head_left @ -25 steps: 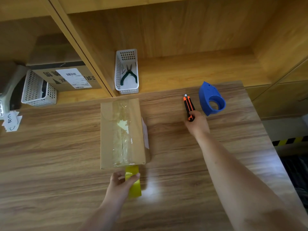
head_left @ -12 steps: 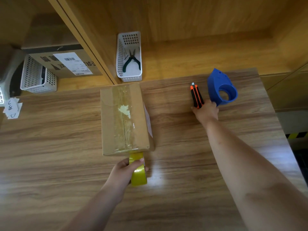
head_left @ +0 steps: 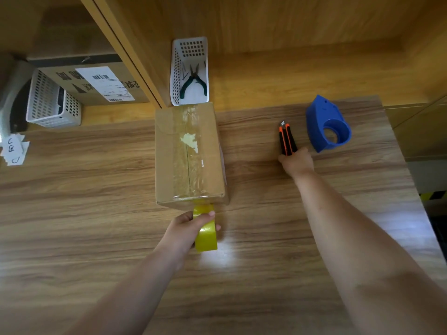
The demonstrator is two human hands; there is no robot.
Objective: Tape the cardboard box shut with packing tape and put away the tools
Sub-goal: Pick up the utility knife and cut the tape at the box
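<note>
A cardboard box (head_left: 169,155) lies on the wooden table (head_left: 96,226), with clear tape along its top seam. A strip runs from the box's near edge to a yellow tape roll (head_left: 205,234). My left hand (head_left: 186,226) grips that roll just in front of the box. An orange and black utility knife (head_left: 286,139) lies to the right, blade end pointing away. My right hand (head_left: 296,162) is closed around the knife's near end. A blue tape dispenser (head_left: 326,124) stands just right of the knife.
A white basket (head_left: 189,68) holding green-handled pliers (head_left: 193,81) sits on the shelf behind the box. Further left are another white basket (head_left: 52,102), a labelled carton (head_left: 96,81) and paper slips (head_left: 13,148). The table ends at the right.
The view has shifted, so the box appears nearer the shelf. My right hand has closed on the knife's handle. My left hand still holds the roll at the box's near edge.
</note>
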